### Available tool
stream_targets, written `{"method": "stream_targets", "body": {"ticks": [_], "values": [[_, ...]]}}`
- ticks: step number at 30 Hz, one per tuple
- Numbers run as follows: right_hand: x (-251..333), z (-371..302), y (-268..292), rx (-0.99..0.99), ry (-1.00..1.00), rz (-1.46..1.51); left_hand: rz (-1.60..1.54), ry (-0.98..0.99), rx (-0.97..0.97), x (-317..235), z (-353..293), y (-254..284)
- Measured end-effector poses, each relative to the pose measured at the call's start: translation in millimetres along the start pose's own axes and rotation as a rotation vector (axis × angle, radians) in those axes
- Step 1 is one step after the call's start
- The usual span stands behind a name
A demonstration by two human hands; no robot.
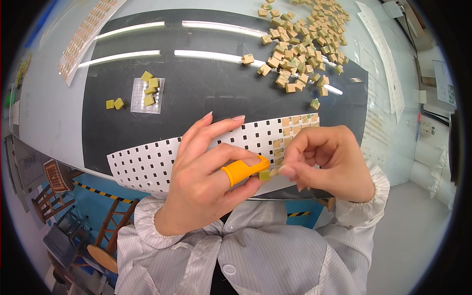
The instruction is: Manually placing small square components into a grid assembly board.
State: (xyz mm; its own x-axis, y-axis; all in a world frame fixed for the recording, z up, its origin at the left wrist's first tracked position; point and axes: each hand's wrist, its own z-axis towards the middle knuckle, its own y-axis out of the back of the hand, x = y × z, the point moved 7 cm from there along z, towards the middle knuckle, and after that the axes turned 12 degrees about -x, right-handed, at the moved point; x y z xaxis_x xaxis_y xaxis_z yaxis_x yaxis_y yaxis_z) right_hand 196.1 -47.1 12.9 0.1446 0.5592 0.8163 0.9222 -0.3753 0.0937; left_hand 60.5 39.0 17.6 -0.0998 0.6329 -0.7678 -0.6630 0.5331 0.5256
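Observation:
My left hand (206, 169) wears an orange plastic finger sleeve (244, 170) on one finger. Its fingertips pinch a small olive-green foam block (264, 175) above the near edge of a white sheet (147, 167) with rows of black square holes. Close against the block, my right hand (327, 162) has thumb and forefinger pressed together on a small beige piece (274, 172), mostly covered by the fingertips. Beige square pieces (296, 121) fill the sheet's right end, partly behind my right hand.
Many loose beige foam blocks (300, 49) are heaped at the far right of the black mat (206, 88). Several olive blocks (149, 100) lie at the left, some on a clear gridded square (139, 98). Printed sheets (88, 34) lie far left and right (386, 59). Stools (105, 255) stand lower left.

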Motion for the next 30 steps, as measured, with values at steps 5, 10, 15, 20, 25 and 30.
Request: {"method": "stream_targets", "body": {"ticks": [5, 10, 15, 20, 25, 30], "values": [[-12.7, 0.3, -14.1, 0.164, -0.244, 0.135, 0.002, -0.006, -0.007, 0.6, 0.1, 0.1], [-14.0, 1.2, -15.0, 0.182, -0.269, 0.121, 0.003, -0.003, -0.003, 0.9, 0.0, 0.0], [-13.7, 2.8, -14.4, 0.195, -0.270, 0.112, 0.001, -0.002, 0.006, 0.7, 0.2, -0.3], [-13.7, 3.1, -15.2, 0.197, -0.276, 0.108, 0.004, -0.005, 0.009, 1.0, 0.0, 0.2], [-13.4, 3.0, -14.8, 0.190, -0.283, 0.105, 0.002, -0.011, 0.014, 0.7, 0.0, -0.2], [-13.3, 3.5, -14.9, 0.187, -0.291, 0.109, -0.001, -0.009, 0.014, 1.0, 0.1, -0.1]]}}
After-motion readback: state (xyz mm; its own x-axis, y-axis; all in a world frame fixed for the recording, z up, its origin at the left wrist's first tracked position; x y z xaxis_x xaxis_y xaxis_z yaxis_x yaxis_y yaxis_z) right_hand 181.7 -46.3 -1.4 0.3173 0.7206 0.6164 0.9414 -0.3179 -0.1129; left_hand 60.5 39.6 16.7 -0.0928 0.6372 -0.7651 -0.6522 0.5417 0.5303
